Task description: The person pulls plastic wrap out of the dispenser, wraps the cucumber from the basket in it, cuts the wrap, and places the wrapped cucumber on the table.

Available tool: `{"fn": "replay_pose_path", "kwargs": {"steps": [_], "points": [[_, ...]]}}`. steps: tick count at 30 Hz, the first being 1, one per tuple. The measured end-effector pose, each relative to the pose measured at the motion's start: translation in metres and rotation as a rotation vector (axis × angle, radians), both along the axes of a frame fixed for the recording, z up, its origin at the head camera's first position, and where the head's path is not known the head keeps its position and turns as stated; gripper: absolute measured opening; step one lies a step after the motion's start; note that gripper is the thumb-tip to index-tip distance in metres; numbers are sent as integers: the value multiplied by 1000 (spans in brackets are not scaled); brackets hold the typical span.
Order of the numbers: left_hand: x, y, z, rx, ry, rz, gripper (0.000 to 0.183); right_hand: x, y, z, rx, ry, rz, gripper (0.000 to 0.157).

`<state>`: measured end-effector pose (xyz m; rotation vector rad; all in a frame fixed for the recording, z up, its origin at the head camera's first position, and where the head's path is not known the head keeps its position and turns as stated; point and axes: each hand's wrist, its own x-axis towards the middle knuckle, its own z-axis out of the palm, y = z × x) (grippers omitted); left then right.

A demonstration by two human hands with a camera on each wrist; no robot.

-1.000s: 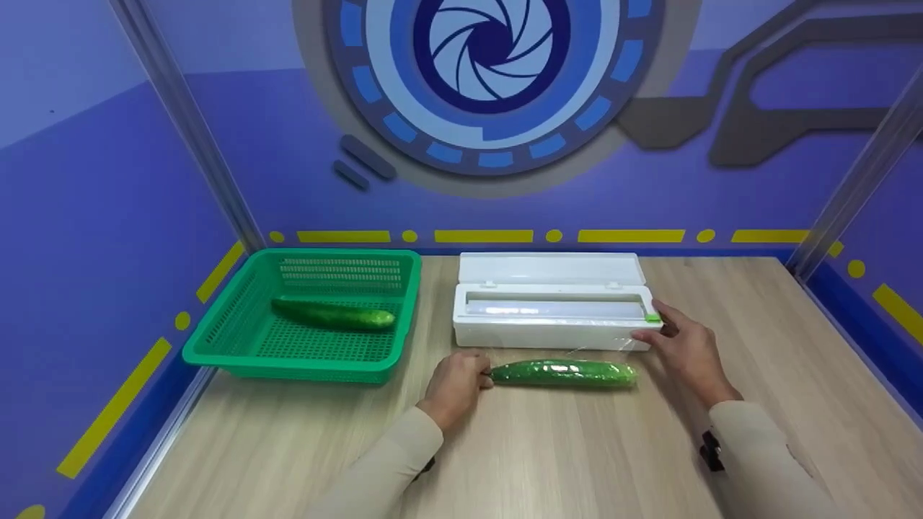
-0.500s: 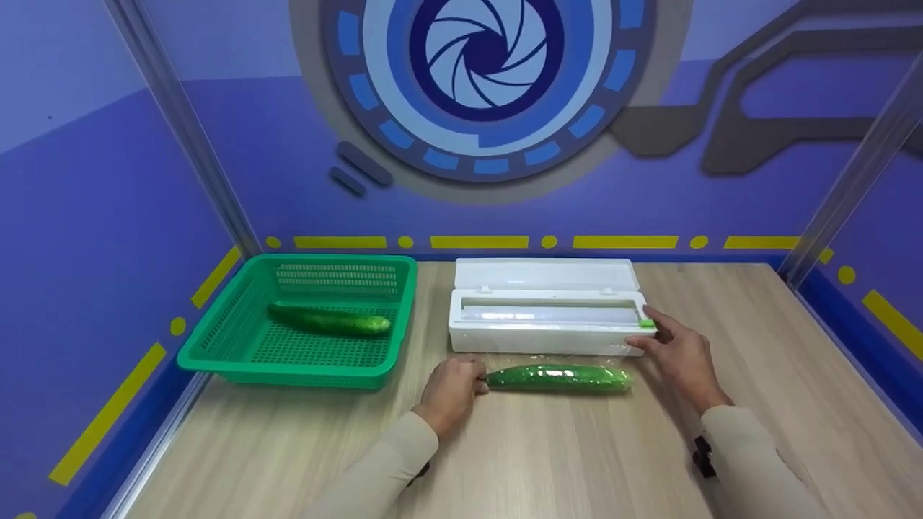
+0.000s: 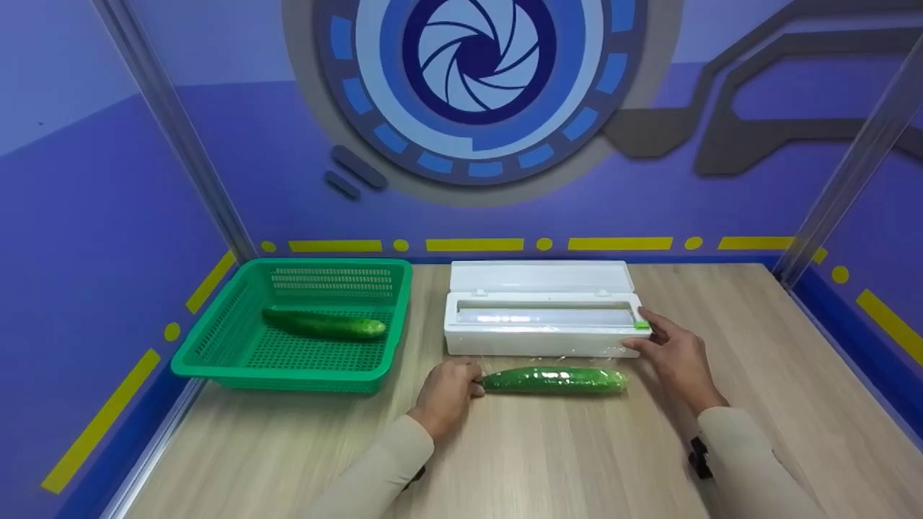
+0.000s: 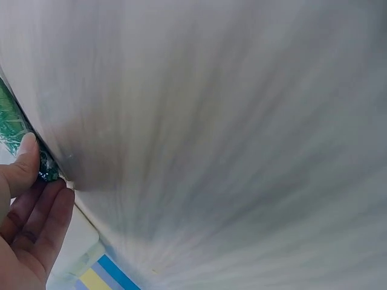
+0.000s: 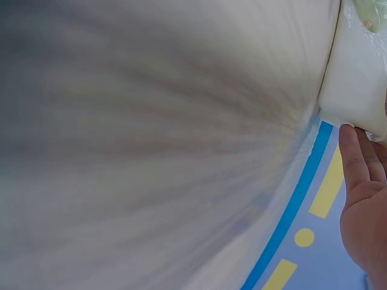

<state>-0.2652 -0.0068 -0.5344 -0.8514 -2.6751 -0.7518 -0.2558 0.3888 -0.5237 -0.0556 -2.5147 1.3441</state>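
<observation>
A cucumber (image 3: pixel 555 380) wrapped in shiny cling film lies on the table in front of a white cling film dispenser (image 3: pixel 537 342). My left hand (image 3: pixel 448 393) pinches the cucumber's dark left end between thumb and fingers; the left wrist view shows that film-covered end (image 4: pixel 48 168) close up. At the dispenser's right end, my right hand (image 3: pixel 678 360) holds the corner, thumb at the front and fingers on the side, beside a small green slider (image 3: pixel 641 326). The dispenser's lid (image 3: pixel 541 277) is tipped back, baring the film roll (image 3: pixel 544 317). Clear film spans from the dispenser towards the cucumber.
A green plastic basket (image 3: pixel 288 378) stands to the left, with an unwrapped cucumber (image 3: pixel 324 324) lying in it. Behind the table (image 3: pixel 562 461) rises a blue-purple printed wall (image 3: pixel 505 216), with side panels at left and right.
The head view has shifted slightly, so everything sits a little lower and further left in it. Both hands, the wrapped cucumber and the dispenser keep their places relative to one another.
</observation>
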Motion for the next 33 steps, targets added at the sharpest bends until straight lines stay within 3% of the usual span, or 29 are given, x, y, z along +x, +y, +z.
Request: {"fn": "replay_pose_path", "kwargs": {"steps": [17, 21, 24, 28, 33], "points": [[-2, -5, 6, -27, -81, 1, 12, 2, 0, 1, 11, -7, 1, 72], [-6, -5, 10, -30, -116, -33, 20, 2, 0, 1, 22, 2, -6, 72], [-9, -3, 15, -77, -85, -57, 30, 1, 0, 1, 29, 6, -11, 73], [-12, 4, 24, -142, 12, -31, 39, 0, 0, 0, 37, 1, -26, 72], [-14, 22, 38, -57, 77, -34, 36, 0, -1, -1, 46, 2, -27, 71]]}}
